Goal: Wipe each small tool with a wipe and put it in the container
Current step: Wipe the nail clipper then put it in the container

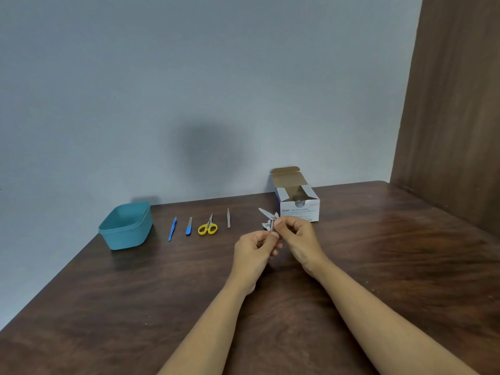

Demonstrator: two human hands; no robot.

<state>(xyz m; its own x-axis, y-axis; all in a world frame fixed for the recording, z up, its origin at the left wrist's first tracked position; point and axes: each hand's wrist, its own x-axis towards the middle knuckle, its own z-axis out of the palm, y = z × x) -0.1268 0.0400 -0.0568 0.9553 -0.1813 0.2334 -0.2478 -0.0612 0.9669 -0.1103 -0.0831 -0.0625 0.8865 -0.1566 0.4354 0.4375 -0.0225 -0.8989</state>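
Far left: teal container (125, 226) at the table's (130, 299) back corner, open top. I can't see its floor from this angle.

Beside it, well apart from each other, four tools lie in a row, pointing toward the wall (189, 77):
- blue-handled pick (172, 230), tip too thin for me to read
- short blue-handled file (188, 226)
- yellow scissors (208, 227), blades closed
- plain metal stick (228, 218), possibly tweezers; I can't tell

Centre right: both hands are raised over the table, close together.
- My left hand (254, 251) has its fingers curled, pinching the lower end of a small metal tool (272, 226).
- A flat silver arm of the tool angles up and left. The fingers cover its body, so I can't name it.
- My right hand (297, 236) pinches a crumpled wipe (266, 225) against the tool's top between thumb and forefinger. Most of the wipe is hidden behind the fingers.

Behind the hands: alcohol swab box (299, 205), flap up, against the wall. My right knuckles block its lower front. The small print is blurred and the inside is in shadow.

Far right: a brown wood panel (454, 104), cut off by the frame edge.
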